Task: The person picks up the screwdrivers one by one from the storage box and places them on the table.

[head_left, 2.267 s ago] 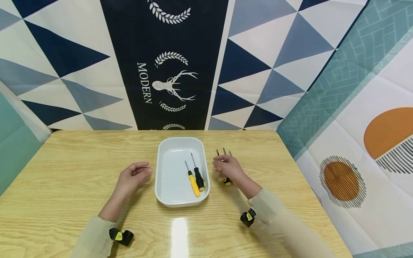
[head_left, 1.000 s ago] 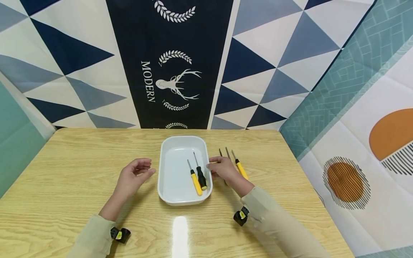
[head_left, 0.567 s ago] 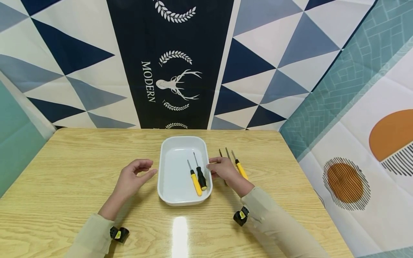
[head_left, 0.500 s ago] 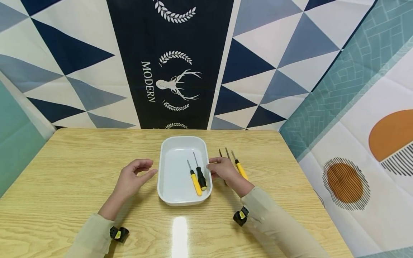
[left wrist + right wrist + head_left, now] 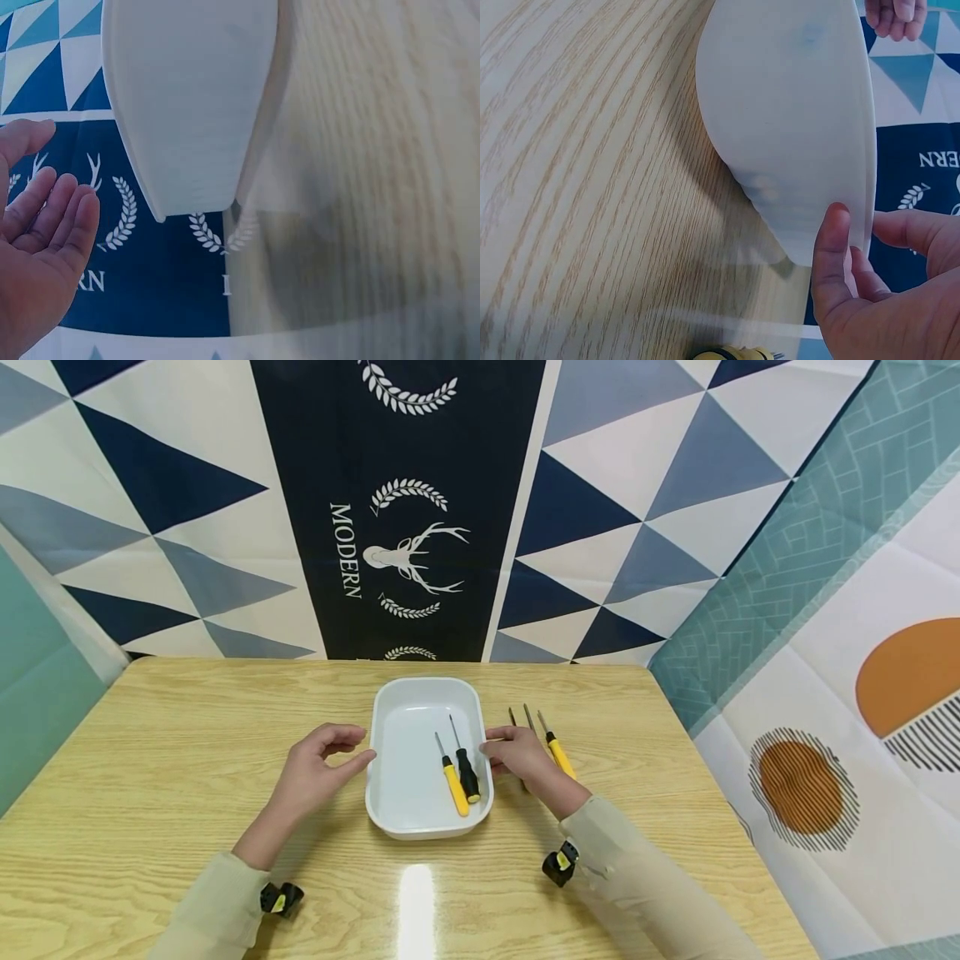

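Note:
A white rectangular plastic tray (image 5: 397, 785) sits on the table, a yellow-handled screwdriver (image 5: 455, 789) and a black-handled screwdriver (image 5: 468, 774) lying along its right side. My right hand (image 5: 524, 755) pinches the tray's right rim; the right wrist view shows fingertips (image 5: 831, 251) against the outer wall and the thumb over the edge. By the left rim is my left hand (image 5: 309, 770), fingers loosely bent and holding nothing. In the left wrist view a gap separates this hand (image 5: 45, 255) from the tray wall (image 5: 187, 105).
Right of the tray, a yellow-handled screwdriver (image 5: 559, 753) lies on the wooden table (image 5: 637, 827). Beside it, two screwdriver shafts (image 5: 529, 719) show behind my right hand, which hides their handles. A patterned cloth wall (image 5: 420, 510) stands at the table's far edge.
My right hand has moved left from over the loose screwdrivers to the tray's right rim and grips it. My left hand has come slightly rightward, closer to the left rim.

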Demonstrator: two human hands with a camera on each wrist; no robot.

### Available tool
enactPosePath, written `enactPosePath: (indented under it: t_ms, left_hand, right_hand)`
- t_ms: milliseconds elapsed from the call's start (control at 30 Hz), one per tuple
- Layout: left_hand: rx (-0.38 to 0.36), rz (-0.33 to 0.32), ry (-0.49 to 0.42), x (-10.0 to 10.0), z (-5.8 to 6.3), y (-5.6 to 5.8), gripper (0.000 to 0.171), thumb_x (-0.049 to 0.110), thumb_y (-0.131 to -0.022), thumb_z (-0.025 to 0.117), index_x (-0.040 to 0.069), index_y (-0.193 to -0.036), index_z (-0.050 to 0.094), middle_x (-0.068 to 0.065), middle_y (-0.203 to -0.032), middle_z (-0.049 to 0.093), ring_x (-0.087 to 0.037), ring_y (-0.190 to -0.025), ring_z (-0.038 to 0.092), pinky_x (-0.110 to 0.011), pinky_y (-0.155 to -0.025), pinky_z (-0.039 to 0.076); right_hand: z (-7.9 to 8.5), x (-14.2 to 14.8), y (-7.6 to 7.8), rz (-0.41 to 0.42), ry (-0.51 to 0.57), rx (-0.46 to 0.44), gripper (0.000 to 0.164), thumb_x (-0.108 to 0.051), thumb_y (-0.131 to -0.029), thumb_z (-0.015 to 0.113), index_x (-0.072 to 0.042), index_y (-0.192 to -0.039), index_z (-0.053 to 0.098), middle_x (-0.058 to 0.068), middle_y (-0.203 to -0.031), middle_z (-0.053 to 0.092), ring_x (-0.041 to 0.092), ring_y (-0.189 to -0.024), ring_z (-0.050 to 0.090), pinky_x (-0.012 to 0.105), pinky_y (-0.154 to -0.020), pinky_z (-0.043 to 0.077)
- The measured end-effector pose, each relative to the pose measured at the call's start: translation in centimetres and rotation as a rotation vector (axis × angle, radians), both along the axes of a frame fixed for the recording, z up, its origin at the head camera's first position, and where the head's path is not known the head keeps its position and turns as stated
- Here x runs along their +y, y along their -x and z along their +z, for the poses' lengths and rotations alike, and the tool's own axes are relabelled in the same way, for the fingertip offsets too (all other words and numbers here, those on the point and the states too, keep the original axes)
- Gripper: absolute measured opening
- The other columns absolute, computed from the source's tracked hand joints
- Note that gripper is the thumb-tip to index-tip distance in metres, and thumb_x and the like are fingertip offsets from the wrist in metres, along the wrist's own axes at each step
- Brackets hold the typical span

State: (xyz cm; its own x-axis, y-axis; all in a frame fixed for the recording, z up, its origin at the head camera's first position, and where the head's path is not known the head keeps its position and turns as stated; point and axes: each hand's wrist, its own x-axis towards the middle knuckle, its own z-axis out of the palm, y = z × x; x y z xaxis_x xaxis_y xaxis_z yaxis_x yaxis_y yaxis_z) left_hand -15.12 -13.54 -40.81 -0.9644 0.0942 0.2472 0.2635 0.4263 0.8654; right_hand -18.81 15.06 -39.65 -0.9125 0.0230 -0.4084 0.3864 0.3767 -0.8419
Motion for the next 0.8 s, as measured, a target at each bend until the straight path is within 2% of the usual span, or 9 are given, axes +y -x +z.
enactPosePath:
  t_ms: [100,433,800]
  left_hand:
    - [0.010,0.001,0.041,0.4,0.3,0.1,0.034,0.022,-0.082,0.073,0.004,-0.110,0.064,-0.011,-0.105,0.065,-0.025,-0.098,0.062,-0.033,-0.087,0.053]
    - [-0.010,0.001,0.085,1.5,1.0,0.2,0.032,0.023,-0.082,0.073,0.008,-0.109,0.065,-0.012,-0.106,0.064,-0.027,-0.098,0.062,-0.040,-0.087,0.053]
    - [-0.027,-0.005,0.088,2.7,1.5,0.2,0.031,0.021,-0.082,0.073,0.006,-0.108,0.065,-0.010,-0.106,0.064,-0.028,-0.097,0.062,-0.042,-0.088,0.053]
  right_hand:
    - [0.0,0.0,0.0,0.004,0.002,0.006,0.036,-0.013,-0.090,0.059,-0.001,-0.124,0.056,0.016,-0.108,0.063,0.018,-0.079,0.063,0.033,-0.075,0.057]
    - [-0.1,0.0,0.0,0.002,0.009,0.006,0.037,-0.013,-0.090,0.060,-0.001,-0.125,0.055,0.016,-0.109,0.063,0.018,-0.079,0.063,0.037,-0.078,0.056]
    - [0.0,0.0,-0.1,0.008,0.001,0.008,0.036,-0.013,-0.090,0.060,-0.002,-0.124,0.055,0.015,-0.108,0.062,0.018,-0.079,0.062,0.032,-0.073,0.057]
